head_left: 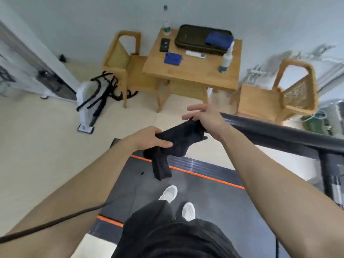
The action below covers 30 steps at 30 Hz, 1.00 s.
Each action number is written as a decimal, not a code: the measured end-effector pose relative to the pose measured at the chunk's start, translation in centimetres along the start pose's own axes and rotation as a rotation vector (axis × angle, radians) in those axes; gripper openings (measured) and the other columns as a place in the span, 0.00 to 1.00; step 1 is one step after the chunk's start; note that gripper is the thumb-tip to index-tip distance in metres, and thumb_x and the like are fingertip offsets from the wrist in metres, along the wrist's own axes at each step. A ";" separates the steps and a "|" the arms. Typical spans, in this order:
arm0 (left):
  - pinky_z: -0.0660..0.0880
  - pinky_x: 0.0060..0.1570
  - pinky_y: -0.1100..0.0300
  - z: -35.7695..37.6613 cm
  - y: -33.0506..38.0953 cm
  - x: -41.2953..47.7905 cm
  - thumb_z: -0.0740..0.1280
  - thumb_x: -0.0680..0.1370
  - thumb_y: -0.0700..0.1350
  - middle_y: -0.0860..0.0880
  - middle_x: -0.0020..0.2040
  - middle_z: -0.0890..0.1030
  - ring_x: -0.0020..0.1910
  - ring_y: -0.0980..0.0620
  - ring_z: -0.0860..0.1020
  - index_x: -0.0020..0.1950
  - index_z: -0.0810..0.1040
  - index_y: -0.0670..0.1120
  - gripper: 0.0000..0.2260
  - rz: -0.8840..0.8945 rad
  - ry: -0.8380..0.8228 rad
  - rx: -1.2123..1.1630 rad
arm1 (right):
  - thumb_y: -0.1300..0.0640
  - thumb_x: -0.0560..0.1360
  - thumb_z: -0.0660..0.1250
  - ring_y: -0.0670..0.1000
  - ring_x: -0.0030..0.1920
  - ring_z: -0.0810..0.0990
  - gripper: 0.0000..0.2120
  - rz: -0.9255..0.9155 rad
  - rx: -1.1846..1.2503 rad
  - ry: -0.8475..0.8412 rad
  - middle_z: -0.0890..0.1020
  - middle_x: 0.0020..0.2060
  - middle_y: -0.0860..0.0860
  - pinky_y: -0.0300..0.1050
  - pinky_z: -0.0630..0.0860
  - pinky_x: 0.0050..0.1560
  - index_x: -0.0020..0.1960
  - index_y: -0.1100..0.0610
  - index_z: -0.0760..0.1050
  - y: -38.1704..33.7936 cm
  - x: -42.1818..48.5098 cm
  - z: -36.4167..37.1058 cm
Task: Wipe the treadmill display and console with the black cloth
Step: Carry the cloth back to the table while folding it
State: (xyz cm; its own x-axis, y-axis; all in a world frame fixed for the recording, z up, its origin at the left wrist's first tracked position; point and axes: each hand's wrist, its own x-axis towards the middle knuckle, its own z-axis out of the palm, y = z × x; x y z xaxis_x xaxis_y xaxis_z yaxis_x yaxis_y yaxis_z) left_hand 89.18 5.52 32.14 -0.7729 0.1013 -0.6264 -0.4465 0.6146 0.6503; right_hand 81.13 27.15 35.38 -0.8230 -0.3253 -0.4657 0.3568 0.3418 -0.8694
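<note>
Fingers [163, 144] of the left hand [149, 136] pinched shut on one end of the black cloth [178, 142], right hand [206, 118] gripping the other end with thumb and lower fingers, two upper fingers spread loose above. Cloth bunched in mid-air over the treadmill belt [149, 185], one tail hanging down; apparently still the readying step, not wiping. Next: fold into a flat pad and turn toward the display and console, neither in view, black handrail [279, 135] at right.

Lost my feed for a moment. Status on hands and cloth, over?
Left hand and right hand both gripping the black cloth, held in the air. One end dangling. Display and console not in view. Nothing blocking.
</note>
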 end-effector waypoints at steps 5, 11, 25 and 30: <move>0.68 0.28 0.66 -3.1 -9.3 -7.7 0.75 0.75 0.48 0.57 0.30 0.77 0.29 0.60 0.75 0.38 0.77 0.51 0.09 -0.152 0.205 -0.113 | 0.65 0.78 0.62 0.52 0.65 0.77 0.16 -0.270 -0.617 -0.191 0.82 0.61 0.51 0.41 0.71 0.64 0.62 0.58 0.81 -1.3 3.1 10.7; 0.70 0.46 0.60 -7.8 -21.0 -17.0 0.75 0.74 0.44 0.52 0.45 0.82 0.49 0.50 0.80 0.46 0.80 0.50 0.05 -0.277 0.690 -0.201 | 0.59 0.81 0.59 0.59 0.46 0.77 0.12 -0.485 -0.861 -0.283 0.80 0.41 0.55 0.46 0.68 0.43 0.42 0.58 0.77 -4.8 4.9 26.2; 0.70 0.37 0.62 -19.7 -43.6 -29.7 0.74 0.74 0.46 0.54 0.41 0.80 0.42 0.52 0.78 0.45 0.81 0.49 0.04 -0.549 1.191 -0.434 | 0.49 0.82 0.61 0.59 0.53 0.78 0.08 -0.539 -1.006 -0.431 0.80 0.51 0.55 0.56 0.75 0.56 0.53 0.54 0.70 -12.5 10.9 55.6; 0.71 0.36 0.60 -26.6 -47.9 -27.8 0.76 0.72 0.50 0.53 0.37 0.78 0.37 0.53 0.76 0.41 0.76 0.47 0.12 -0.609 1.229 -0.569 | 0.50 0.78 0.69 0.53 0.36 0.72 0.18 -0.491 -0.931 -0.546 0.72 0.30 0.50 0.46 0.68 0.36 0.33 0.55 0.68 -14.9 15.7 62.7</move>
State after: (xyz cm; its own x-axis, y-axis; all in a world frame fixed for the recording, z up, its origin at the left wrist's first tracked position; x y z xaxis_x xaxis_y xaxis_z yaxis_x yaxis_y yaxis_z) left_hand 120.07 -47.56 29.82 -0.1652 -0.9397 -0.2995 -0.7216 -0.0918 0.6862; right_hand 90.61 -38.35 30.64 -0.4040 -0.8565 -0.3212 -0.5890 0.5122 -0.6251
